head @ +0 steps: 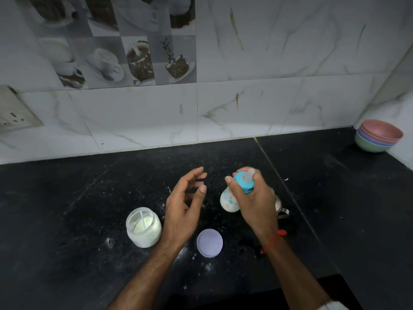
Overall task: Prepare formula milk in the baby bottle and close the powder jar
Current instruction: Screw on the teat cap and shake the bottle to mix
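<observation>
1. The tabletop (89, 198) is black, flecked with white powder.
2. The baby bottle (229, 201) is milky white with small red and blue marks; its collar (243, 183) is bright blue.
3. The powder jar (144, 228) is clear glass holding pale cream powder.
4. The jar lid (209, 242) is pale lilac.
5. The stacked bowls (378, 136) run pink, purple, blue, green.
6. The wall tiles (290, 63) are white marble with grey-brown veins; one panel (138, 61) shows grey coffee-cup pictures.
7. A red thread (273, 240) circles the right wrist.

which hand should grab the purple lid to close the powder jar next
Left. The left hand is free and open, between the round purple lid and open clear powder jar; the right hand grips the blue-capped baby bottle.
</observation>
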A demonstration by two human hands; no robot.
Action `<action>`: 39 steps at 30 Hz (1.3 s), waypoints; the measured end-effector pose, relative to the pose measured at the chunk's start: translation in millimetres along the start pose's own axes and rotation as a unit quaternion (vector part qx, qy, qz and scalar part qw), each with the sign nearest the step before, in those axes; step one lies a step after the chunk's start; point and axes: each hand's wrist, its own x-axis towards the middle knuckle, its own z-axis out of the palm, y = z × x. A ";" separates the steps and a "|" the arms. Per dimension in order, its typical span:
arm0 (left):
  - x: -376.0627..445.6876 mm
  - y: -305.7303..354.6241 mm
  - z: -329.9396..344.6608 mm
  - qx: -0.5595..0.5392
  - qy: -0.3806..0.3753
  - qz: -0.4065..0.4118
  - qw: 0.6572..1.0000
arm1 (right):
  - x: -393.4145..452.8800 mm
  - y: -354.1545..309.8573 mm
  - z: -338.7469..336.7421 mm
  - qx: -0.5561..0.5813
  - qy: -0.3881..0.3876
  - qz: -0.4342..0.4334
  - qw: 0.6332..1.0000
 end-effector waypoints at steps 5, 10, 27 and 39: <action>-1.4 -5.7 -0.6 -0.009 0.021 -0.012 1.000 | -6.2 -2.7 6.2 0.010 0.027 -0.041 0.999; -1.6 -1.0 -0.1 -0.002 0.017 0.005 1.000 | -6.0 -9.3 0.3 0.041 0.052 -0.061 0.996; 3.0 -1.9 -4.4 0.004 0.047 0.016 0.999 | -10.6 -23.9 1.9 0.007 0.083 -0.153 0.985; -1.4 -5.3 -2.4 -0.008 0.035 -0.003 0.999 | -11.5 -7.4 8.2 -0.047 -0.034 -0.027 0.998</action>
